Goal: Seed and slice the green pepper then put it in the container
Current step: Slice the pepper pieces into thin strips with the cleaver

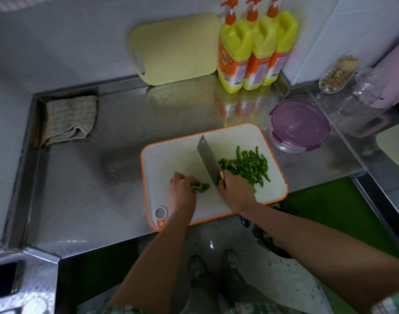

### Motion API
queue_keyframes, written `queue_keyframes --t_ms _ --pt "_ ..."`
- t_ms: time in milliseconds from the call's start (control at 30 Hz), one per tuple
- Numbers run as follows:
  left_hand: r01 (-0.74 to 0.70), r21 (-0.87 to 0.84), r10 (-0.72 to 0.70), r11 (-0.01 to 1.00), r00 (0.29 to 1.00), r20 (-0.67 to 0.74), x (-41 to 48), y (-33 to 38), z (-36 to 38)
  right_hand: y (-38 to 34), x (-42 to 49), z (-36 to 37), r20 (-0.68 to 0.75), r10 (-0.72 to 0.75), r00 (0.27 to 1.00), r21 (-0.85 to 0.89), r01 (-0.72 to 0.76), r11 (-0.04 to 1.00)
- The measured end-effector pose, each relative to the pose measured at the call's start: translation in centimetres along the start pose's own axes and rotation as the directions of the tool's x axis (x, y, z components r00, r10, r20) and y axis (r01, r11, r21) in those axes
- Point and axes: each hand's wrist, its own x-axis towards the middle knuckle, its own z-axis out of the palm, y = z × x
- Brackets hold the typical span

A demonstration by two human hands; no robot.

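Note:
A white cutting board with an orange rim (171,155) lies on the steel counter. My left hand (181,191) holds down a small uncut piece of green pepper (201,187) with curled fingers. My right hand (235,191) grips the handle of a cleaver (208,160), whose blade stands on the board just right of that piece. A pile of green pepper strips (248,165) lies on the board's right half. A round clear container with a purple lid (299,126), closed, stands just beyond the board's right corner.
Three yellow pump bottles (257,53) and a pale yellow board (175,49) lean at the back wall. A folded cloth (69,118) lies at the left. Glassware (336,78) stands at the right. A dark bowl (273,245) sits below the counter edge.

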Motion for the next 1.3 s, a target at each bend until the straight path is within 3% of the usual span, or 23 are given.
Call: queue_keyframes --t_ms 100,200,367,467,767,1300 --pt "0.071 -0.04 -0.073 0.997 0.997 -0.041 0.2 0.0 -0.3 0.2 0.2 -0.7 0.031 -0.072 0.997 0.039 0.07 0.997" --pt "0.232 -0.137 -0.241 0.963 0.969 -0.054 -0.1 0.3 -0.8 0.0 0.1 -0.8 0.063 -0.105 0.993 0.016 0.104 0.994" --pt "0.421 -0.239 -0.421 0.875 0.905 0.05 -0.7 1.1 -0.4 -0.2 -0.4 0.2 0.095 -0.092 0.991 -0.009 0.093 0.996" --pt "0.458 -0.284 -0.442 0.842 0.889 0.123 -0.4 1.5 0.3 -0.2 -0.4 0.0 0.103 -0.095 0.99 -0.012 0.097 0.995" --pt "0.508 -0.322 -0.491 0.799 0.86 0.138 0.8 2.2 0.4 -0.5 -0.2 -1.2 0.086 -0.124 0.989 -0.073 0.13 0.989" --pt "0.492 -0.264 -0.453 0.829 0.869 0.197 2.0 1.6 0.5 -2.1 0.3 0.5 0.165 -0.045 0.985 -0.049 0.054 0.997"
